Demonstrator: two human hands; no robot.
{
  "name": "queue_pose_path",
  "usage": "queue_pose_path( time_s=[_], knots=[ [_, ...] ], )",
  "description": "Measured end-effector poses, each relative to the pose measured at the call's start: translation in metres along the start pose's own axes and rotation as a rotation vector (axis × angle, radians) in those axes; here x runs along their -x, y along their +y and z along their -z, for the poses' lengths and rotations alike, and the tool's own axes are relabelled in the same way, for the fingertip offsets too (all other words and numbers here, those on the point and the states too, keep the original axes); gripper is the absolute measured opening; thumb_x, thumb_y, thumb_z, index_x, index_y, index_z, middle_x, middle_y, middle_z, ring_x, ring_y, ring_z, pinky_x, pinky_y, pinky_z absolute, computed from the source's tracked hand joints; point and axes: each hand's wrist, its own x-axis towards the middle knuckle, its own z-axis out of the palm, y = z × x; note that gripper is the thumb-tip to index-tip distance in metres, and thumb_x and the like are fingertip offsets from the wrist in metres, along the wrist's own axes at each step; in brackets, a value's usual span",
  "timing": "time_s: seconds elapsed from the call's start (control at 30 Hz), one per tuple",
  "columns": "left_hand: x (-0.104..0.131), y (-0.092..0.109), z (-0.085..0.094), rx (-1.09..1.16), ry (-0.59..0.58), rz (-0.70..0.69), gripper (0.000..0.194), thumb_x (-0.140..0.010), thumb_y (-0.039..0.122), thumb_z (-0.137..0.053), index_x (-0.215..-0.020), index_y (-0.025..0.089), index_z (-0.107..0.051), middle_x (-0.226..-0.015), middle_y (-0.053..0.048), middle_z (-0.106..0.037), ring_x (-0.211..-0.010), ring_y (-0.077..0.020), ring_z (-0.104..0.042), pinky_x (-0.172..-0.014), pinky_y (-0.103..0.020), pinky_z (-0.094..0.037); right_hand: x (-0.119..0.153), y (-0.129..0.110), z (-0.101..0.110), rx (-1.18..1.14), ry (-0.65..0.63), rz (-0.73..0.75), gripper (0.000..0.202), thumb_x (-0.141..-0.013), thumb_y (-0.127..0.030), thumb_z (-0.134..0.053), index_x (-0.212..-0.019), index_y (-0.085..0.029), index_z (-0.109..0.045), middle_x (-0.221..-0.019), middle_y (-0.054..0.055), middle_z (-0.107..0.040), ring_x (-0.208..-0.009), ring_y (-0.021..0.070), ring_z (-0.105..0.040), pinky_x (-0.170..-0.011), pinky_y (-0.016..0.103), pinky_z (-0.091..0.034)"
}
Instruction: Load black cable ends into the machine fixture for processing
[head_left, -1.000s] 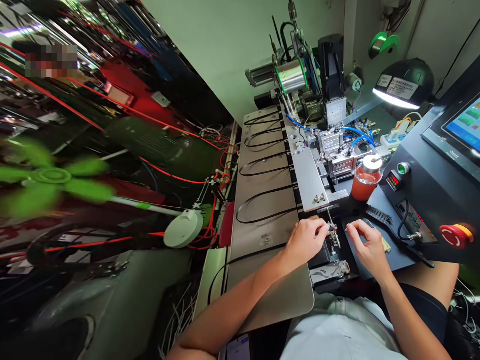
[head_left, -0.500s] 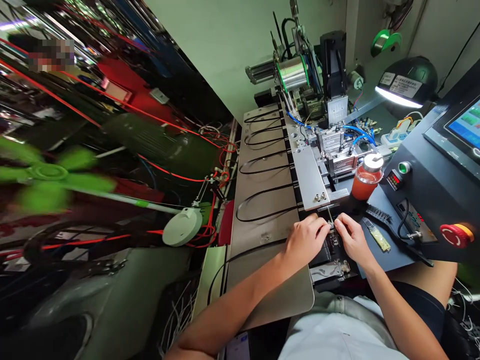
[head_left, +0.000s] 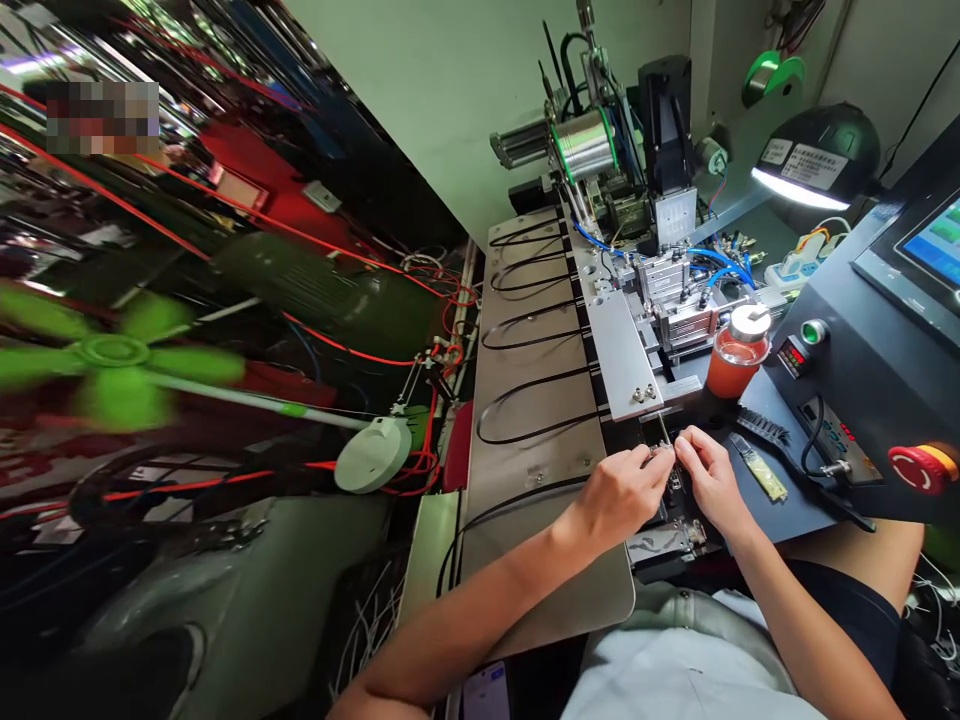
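My left hand (head_left: pixel 628 492) is closed in a pinch over the small metal fixture (head_left: pixel 676 480) at the front of the machine. A black cable (head_left: pixel 510 497) runs across the metal plate and disappears under this hand; its end is hidden by the fingers. Close beside it, my right hand (head_left: pixel 709 482) has thumb and forefinger pressed together at the same spot. Whatever those right fingertips hold is too small to make out. A flat metal cover (head_left: pixel 622 350) with two screws lies just beyond both hands.
Several looped black cables (head_left: pixel 517 400) lie along the metal plate (head_left: pixel 540 560). To the right are a jar of red liquid (head_left: pixel 733 368), a black brush (head_left: pixel 765 425), an emergency stop button (head_left: pixel 919 468) and a lit lamp (head_left: pixel 817 160). A green fan (head_left: pixel 112 350) spins at left.
My left hand has shifted slightly right, closer to the right fingertips, and the black cable beneath it has moved along. The right hand stays almost in place. The view has shifted slightly.
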Motion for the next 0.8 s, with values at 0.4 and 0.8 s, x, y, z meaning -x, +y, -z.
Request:
queue_pose_path(
  time_s=[0.4, 0.8],
  knots=[
    [0.004, -0.002, -0.002, 0.012, 0.020, 0.049, 0.026, -0.095, 0.012, -0.037, -0.109, 0.013, -0.059, -0.089, -0.005, -0.066, -0.071, -0.0138, -0.058, -0.058, -0.025, -0.046, -0.001, 0.004, -0.001, -0.031, 0.005, 0.006, 0.033, -0.091, -0.042, -0.048, -0.067, -0.020, -0.041, -0.063, -0.005, -0.034, -0.058, 0.0102, -0.032, -0.052, 0.023, -0.030],
    [0.015, -0.011, 0.012, 0.278, -0.141, 0.449, 0.018, -0.094, 0.022, -0.045, -0.093, 0.020, -0.063, -0.088, 0.000, -0.063, -0.071, -0.0123, -0.061, -0.063, -0.023, -0.046, 0.007, -0.013, 0.021, 0.560, -0.027, 0.378, 0.023, -0.092, -0.016, -0.038, -0.102, -0.020, -0.058, -0.090, 0.006, -0.061, -0.082, 0.0187, -0.056, -0.072, 0.030, -0.045]
  ],
)
